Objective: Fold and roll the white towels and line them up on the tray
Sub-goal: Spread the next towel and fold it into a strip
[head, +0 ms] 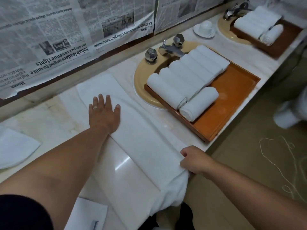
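White towel (pixel 142 135), folded into a long narrow strip, lies across the marble surface (pixel 54 117) and runs from the left hand to the right hand. Left hand (pixel 103 113) is flat on the far half of the strip, fingers straight and spread, pressing down and gripping nothing; there is a ring on one finger. Right hand (pixel 194 161) is at the near end, fingers curled, pinching the towel's edge at the lip of the surface. Below that hand the rest of the towel bunches and hangs off the edge.

Beyond the right hand, well apart from it, a brown wooden tray (pixel 232 100) sits over a beige sink (pixel 141 83). Rolled towels (pixel 187 73) lie side by side, touching, along the tray's far side. A single roll (pixel 199 103) lies in front of that row, up against it. The rest of the tray floor is bare wood. A chrome tap (pixel 171 50) stands behind the row.

Further off past the right hand are a white cup (pixel 206 26) on a saucer and a second tray (pixel 285 40) with more rolls, blurred. Newspaper (pixel 49 30) covers the wall beyond the left hand. A folded cloth (pixel 15 146) lies on the surface outside the left forearm. Pale string (pixel 274 156) lies loose on the floor to the outside of the right arm.
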